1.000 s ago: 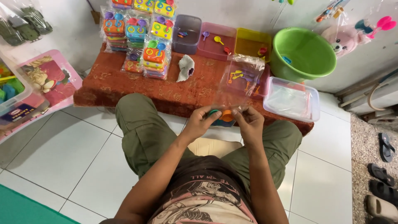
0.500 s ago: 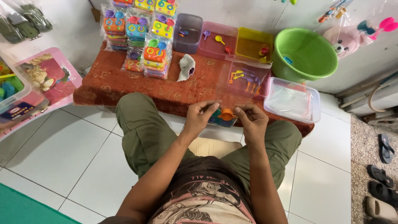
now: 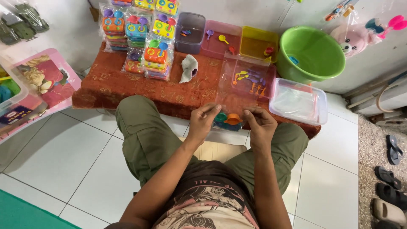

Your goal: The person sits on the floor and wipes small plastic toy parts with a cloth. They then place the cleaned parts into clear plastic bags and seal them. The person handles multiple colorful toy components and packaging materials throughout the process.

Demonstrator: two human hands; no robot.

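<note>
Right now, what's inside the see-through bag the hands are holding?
The clear bag holds small toys: yellow, purple and orange utensils near its top, and green and orange round pieces at the bottom. The fingers hide parts of those bottom pieces.

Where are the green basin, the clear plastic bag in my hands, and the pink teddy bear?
green basin point(image 3: 316, 53), head view, on its inner wall.
clear plastic bag point(image 3: 243, 87), head view, on its upper half above the small toys.
pink teddy bear point(image 3: 351, 39), head view, on its head.

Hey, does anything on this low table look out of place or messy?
One thing: a crumpled grey-white cloth lies loose on the red mat, beside the neat stacks of packed toys. Nothing looks spilled or broken.
</note>
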